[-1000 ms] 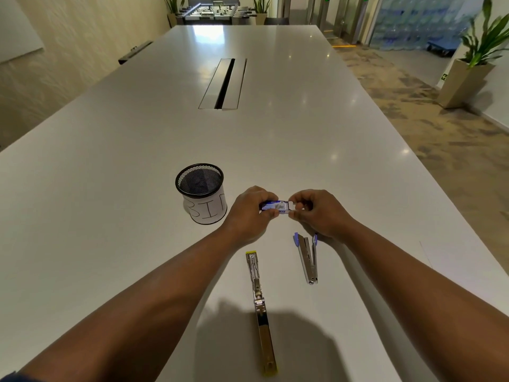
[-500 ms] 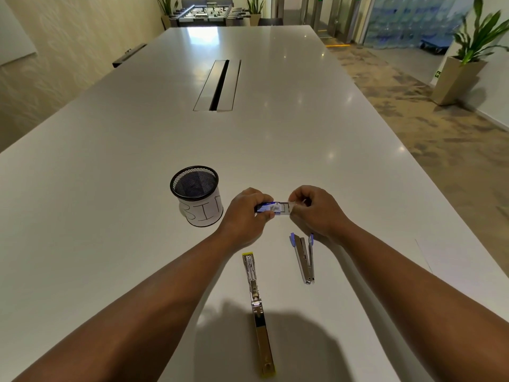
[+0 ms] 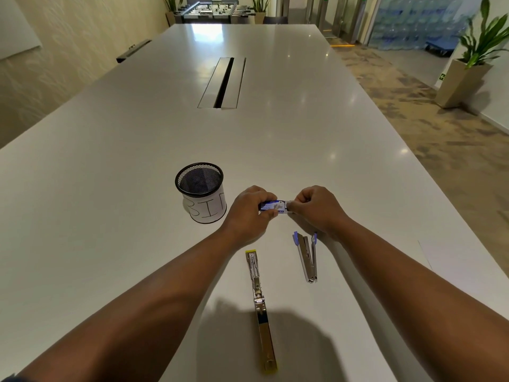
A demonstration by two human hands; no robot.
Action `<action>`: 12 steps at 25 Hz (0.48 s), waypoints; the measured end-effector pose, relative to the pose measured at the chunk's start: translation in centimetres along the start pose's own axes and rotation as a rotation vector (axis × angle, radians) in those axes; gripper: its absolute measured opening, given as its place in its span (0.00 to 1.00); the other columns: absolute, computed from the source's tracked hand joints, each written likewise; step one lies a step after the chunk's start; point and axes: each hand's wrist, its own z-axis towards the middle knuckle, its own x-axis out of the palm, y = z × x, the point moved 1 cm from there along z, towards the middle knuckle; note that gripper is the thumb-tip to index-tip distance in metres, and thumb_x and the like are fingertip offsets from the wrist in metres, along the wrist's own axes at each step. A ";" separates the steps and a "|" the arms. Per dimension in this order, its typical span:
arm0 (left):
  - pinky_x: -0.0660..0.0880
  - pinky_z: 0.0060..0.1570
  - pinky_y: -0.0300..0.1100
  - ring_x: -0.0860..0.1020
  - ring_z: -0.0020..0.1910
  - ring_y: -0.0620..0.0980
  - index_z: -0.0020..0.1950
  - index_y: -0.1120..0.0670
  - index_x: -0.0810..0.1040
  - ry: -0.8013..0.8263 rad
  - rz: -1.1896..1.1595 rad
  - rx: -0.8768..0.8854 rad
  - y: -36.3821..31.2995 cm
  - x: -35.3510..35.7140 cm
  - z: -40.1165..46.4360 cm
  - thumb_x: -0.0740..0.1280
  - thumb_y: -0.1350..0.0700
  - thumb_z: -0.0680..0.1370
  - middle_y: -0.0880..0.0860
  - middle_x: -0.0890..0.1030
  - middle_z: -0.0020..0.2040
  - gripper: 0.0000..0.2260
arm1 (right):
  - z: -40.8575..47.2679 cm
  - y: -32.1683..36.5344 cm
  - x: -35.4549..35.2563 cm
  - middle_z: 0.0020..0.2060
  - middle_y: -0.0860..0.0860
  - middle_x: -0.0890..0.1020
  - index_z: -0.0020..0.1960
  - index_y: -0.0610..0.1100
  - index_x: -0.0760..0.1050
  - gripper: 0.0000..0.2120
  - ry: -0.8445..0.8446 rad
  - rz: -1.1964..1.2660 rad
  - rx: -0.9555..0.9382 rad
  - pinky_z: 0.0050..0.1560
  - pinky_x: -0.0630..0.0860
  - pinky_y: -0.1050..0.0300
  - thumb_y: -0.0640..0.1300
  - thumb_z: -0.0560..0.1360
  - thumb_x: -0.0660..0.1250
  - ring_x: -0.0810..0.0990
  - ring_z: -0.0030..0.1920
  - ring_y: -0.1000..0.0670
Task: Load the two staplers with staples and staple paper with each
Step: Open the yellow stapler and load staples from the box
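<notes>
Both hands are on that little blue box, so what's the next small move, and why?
Probably slide the inner tray out: the left hand grips the staple box, the right hand pinches its white end, and both staplers, yellow and blue, lie open.

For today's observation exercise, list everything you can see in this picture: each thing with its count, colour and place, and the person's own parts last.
Table: one, white, fills the view.
Cable slot: one, grey with a dark gap, table centre, far.
Mesh cup: one, black, with a white label, left of the hands.
Staple box: one, blue and white, held between both hands.
Yellow stapler: one, metal with yellow ends, opened out flat, nearest the viewer.
Blue stapler: one, metal with blue tips, partly open, below the right hand.
Plants: several, green, in pots on the floor.
Foosball table: one, dark, far end.
Left hand: grip on the box.
Right hand: pinches the box's end.
</notes>
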 end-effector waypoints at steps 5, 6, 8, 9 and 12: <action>0.67 0.43 0.27 0.75 0.47 0.44 0.61 0.54 0.83 -0.002 0.007 -0.014 0.0 0.0 0.1 0.74 0.57 0.77 0.47 0.77 0.50 0.13 | -0.1 -0.4 -0.3 0.37 0.52 0.81 0.43 0.45 0.81 0.07 0.011 0.011 -0.050 0.47 0.76 0.47 0.48 0.76 0.72 0.76 0.38 0.51; 0.67 0.43 0.27 0.75 0.47 0.44 0.61 0.54 0.83 -0.002 0.004 -0.012 0.1 0.0 0.1 0.74 0.57 0.77 0.47 0.77 0.50 0.13 | -0.2 -0.4 -0.3 0.38 0.53 0.82 0.44 0.47 0.81 0.04 0.020 0.022 -0.063 0.48 0.76 0.47 0.46 0.76 0.72 0.77 0.39 0.52; 0.68 0.44 0.28 0.76 0.48 0.45 0.61 0.54 0.83 -0.002 -0.003 -0.011 0.0 0.1 0.1 0.74 0.57 0.77 0.47 0.77 0.50 0.13 | -0.3 -0.5 -0.5 0.40 0.52 0.84 0.45 0.49 0.82 0.03 0.049 0.053 -0.089 0.48 0.77 0.48 0.43 0.77 0.70 0.78 0.41 0.52; 0.68 0.44 0.28 0.76 0.48 0.45 0.61 0.54 0.83 -0.002 -0.006 -0.013 0.0 0.1 0.1 0.74 0.57 0.77 0.48 0.77 0.50 0.13 | -0.3 -0.6 -0.6 0.41 0.52 0.85 0.46 0.50 0.83 0.05 0.065 0.065 -0.103 0.47 0.77 0.50 0.42 0.77 0.69 0.79 0.41 0.52; 0.68 0.44 0.29 0.76 0.48 0.45 0.61 0.55 0.83 0.001 -0.006 -0.014 0.0 0.1 0.1 0.74 0.57 0.77 0.48 0.78 0.51 0.13 | -0.3 -0.6 -0.7 0.42 0.52 0.85 0.47 0.51 0.84 0.07 0.089 0.052 -0.133 0.46 0.77 0.52 0.41 0.77 0.69 0.80 0.42 0.51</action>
